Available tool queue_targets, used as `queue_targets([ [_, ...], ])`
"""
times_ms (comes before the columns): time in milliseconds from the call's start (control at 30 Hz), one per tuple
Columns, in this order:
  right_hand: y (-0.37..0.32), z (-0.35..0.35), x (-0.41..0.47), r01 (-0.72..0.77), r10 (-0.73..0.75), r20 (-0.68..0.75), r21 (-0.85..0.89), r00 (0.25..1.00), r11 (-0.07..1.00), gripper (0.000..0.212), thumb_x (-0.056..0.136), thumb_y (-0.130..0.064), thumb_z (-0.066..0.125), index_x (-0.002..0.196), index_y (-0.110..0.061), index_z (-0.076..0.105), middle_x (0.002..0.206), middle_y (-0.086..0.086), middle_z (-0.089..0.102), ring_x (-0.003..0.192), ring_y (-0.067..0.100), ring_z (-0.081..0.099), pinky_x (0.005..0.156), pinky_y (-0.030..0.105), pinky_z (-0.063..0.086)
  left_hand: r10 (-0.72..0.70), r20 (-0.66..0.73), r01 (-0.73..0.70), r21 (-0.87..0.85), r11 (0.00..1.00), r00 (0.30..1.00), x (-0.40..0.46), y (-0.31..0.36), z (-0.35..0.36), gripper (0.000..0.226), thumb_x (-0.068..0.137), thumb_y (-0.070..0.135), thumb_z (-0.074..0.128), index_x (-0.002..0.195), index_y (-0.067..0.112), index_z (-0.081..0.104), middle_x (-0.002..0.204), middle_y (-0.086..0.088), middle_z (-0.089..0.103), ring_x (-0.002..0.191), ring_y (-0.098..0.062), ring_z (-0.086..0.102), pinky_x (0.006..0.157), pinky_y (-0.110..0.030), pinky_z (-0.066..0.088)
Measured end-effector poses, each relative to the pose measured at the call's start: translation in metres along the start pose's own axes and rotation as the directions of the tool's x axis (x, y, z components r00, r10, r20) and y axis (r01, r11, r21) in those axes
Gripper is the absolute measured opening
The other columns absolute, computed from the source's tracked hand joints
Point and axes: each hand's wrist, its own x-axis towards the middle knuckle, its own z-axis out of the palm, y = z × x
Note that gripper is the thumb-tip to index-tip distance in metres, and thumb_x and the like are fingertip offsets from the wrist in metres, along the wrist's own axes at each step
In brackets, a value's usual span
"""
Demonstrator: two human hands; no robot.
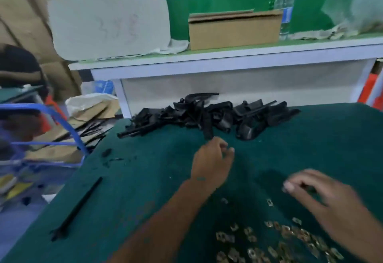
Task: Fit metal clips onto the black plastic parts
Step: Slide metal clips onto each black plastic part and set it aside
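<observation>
A heap of black plastic parts (209, 115) lies at the far edge of the green-covered table (310, 148). Several brass-coloured metal clips (290, 235) are scattered near the front. My left hand (211, 163) is stretched out just short of the heap, fingers loosely curled, with nothing in it. My right hand (323, 198) hovers blurred above the clips, its fingers bent; something small and metallic seems to sit under the fingers, but I cannot make it out.
One long black plastic strip (78, 206) lies alone at the table's left front. Behind the table stands a white shelf (228, 59) with a cardboard box (234, 30) and a water bottle (285, 3). A blue cart (51, 138) stands at the left.
</observation>
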Motion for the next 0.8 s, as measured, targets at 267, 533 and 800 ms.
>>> queue_targets([
  [267,0.05,0.078,0.208,-0.12,0.17,0.254,-0.2,0.952,0.972,0.033,0.094,-0.045,0.066,0.124,-0.037,0.056,0.136,0.005,0.042,0.13,0.029,0.04,0.108,0.037,0.038,-0.056,-0.247,0.166,0.451,0.877,0.968,0.165,-0.084,-0.04,0.077,0.086,0.047,0.075,0.145,0.019,0.033,0.145,-0.014,0.036,0.132,-0.036,0.036,0.108,-0.045,0.039],
  [533,0.108,0.122,0.285,-0.212,0.333,0.35,-0.34,0.875,0.916,0.074,0.086,-0.072,0.058,0.149,-0.041,0.037,0.159,0.009,0.025,0.147,0.039,0.019,0.119,0.052,0.025,-0.06,-0.063,0.082,0.44,0.894,0.996,0.23,-0.097,-0.024,0.113,0.075,0.033,0.088,0.154,0.044,0.008,0.163,-0.011,0.002,0.133,-0.045,0.042,0.098,-0.056,0.051],
  [800,0.082,0.124,0.243,-0.227,0.309,0.354,-0.255,0.883,0.94,0.031,0.093,-0.057,0.061,0.113,-0.036,0.055,0.132,0.003,0.034,0.131,0.035,0.032,0.109,0.044,0.034,0.13,-0.081,-0.086,0.41,0.908,0.988,0.199,-0.108,-0.01,0.061,0.089,0.01,0.072,0.134,0.013,0.03,0.128,-0.013,0.037,0.108,-0.03,0.052,0.094,-0.038,0.05],
])
